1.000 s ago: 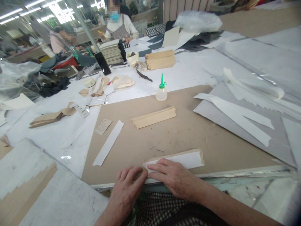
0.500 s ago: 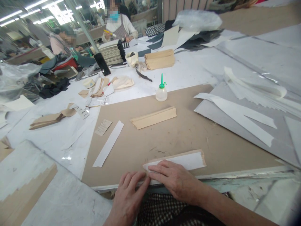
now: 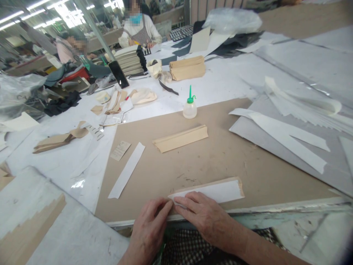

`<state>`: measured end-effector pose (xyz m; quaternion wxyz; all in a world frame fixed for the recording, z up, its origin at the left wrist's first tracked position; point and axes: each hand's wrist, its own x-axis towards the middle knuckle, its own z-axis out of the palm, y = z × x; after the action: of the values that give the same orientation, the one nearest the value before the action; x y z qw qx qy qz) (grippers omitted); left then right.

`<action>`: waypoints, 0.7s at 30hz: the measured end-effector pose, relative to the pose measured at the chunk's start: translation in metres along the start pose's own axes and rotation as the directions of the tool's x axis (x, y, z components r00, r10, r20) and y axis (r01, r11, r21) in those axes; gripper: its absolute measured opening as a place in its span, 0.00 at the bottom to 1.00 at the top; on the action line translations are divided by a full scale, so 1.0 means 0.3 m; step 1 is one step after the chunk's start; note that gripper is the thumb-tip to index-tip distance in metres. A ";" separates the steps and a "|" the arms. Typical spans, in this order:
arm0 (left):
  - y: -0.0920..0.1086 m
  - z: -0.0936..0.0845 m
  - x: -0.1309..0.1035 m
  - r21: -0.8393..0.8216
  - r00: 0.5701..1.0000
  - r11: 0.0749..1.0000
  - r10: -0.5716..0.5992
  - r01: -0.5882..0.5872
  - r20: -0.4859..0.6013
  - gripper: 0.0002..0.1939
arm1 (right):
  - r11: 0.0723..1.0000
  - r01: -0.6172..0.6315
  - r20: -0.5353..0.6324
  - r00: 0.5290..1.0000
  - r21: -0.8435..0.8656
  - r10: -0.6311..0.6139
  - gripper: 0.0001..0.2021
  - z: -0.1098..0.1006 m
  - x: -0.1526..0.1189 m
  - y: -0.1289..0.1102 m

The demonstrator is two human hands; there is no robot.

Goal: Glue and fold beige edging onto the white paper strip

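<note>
White strip (image 3: 223, 190) on tan backing, flat. Right hand (image 3: 205, 217) presses it; left hand (image 3: 151, 221) pinched at left end, contents hidden.

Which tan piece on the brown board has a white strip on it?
The near tan piece, by the board's front edge, with the right hand on its white strip; the tan bundle farther back bears no white strip.

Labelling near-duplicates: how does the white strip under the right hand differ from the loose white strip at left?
The near white strip lies on a tan piece; the loose strip lies straight on the brown board.
The near strip is partly covered by the right hand; the loose strip is uncovered.
The near strip runs roughly along the board's front edge; the loose strip slants steeply.
Both: long, narrow, white.
</note>
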<state>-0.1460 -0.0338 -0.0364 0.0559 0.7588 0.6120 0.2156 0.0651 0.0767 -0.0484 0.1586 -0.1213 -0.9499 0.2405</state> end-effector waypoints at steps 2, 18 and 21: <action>-0.004 0.008 0.000 0.039 1.000 0.999 0.020 -0.020 0.008 0.19 | 1.000 0.003 -0.006 1.000 0.014 -0.003 0.21 0.001 -0.002 0.000; -0.007 0.022 -0.008 0.137 0.998 0.989 0.049 -0.055 0.047 0.17 | 0.999 -0.039 0.010 0.999 0.018 0.039 0.21 0.003 0.001 -0.002; -0.010 0.031 -0.017 0.118 0.998 0.992 0.035 -0.040 0.046 0.18 | 0.996 -0.093 0.013 0.996 -0.003 0.093 0.22 0.013 0.014 -0.010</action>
<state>-0.1459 -0.0362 -0.0470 0.0200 0.7766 0.6081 0.1632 0.0593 0.0737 -0.0493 0.1410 -0.1639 -0.9445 0.2473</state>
